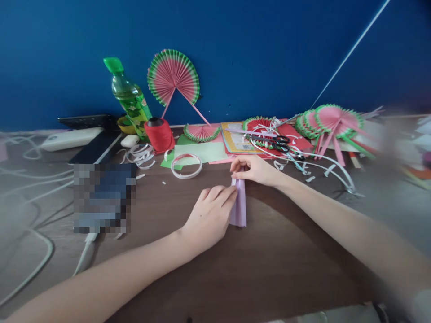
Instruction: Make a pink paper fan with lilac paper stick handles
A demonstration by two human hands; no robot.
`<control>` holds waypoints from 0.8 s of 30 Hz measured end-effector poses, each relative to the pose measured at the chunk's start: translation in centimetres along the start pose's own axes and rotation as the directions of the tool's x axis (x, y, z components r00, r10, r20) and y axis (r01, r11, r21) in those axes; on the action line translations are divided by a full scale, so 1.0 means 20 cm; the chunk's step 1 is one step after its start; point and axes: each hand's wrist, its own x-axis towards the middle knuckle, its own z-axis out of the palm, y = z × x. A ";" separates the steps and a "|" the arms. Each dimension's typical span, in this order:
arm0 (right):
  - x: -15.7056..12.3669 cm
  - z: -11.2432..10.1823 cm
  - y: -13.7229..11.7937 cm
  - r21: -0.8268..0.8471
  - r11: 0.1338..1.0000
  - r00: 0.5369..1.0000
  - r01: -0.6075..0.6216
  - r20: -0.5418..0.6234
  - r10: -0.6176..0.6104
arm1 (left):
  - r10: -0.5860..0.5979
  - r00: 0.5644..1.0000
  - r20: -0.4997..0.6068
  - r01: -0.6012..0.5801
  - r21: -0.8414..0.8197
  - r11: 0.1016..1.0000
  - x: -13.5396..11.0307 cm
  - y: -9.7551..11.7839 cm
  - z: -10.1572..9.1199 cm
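Note:
A narrow strip of folded purple paper [240, 208] lies on the brown table, its length running away from me. My right hand [253, 169] pinches its far end between thumb and fingers. Bent over the left edge of the strip, my left hand [211, 217] holds it with the fingertips; its thumb is hidden. Beyond the hands are a roll of white tape [186, 176] and a light green paper sheet [198, 152].
Pleated paper fans [173, 74] stand at the blue wall and lie at right. Scissors [278, 142] rest among white strips. At left are a green bottle [129, 101], red thread spool [160, 137], a blurred-out phone-like device [107, 197] and cables [47, 251].

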 end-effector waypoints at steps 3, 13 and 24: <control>0.00 0.01 0.00 -0.010 1.000 1.000 0.005 -0.009 -0.005 | 0.022 1.000 0.019 -0.021 -0.042 0.999 0.00 -0.01 0.01; -0.02 0.01 -0.01 -0.139 0.989 0.998 0.039 -0.033 -0.044 | 0.018 1.000 0.012 -0.017 -0.085 0.996 0.00 -0.02 0.02; -0.03 0.04 -0.07 -0.318 0.948 0.996 0.027 -0.069 -0.051 | 0.010 1.000 0.024 -0.007 -0.111 0.994 0.00 -0.01 0.01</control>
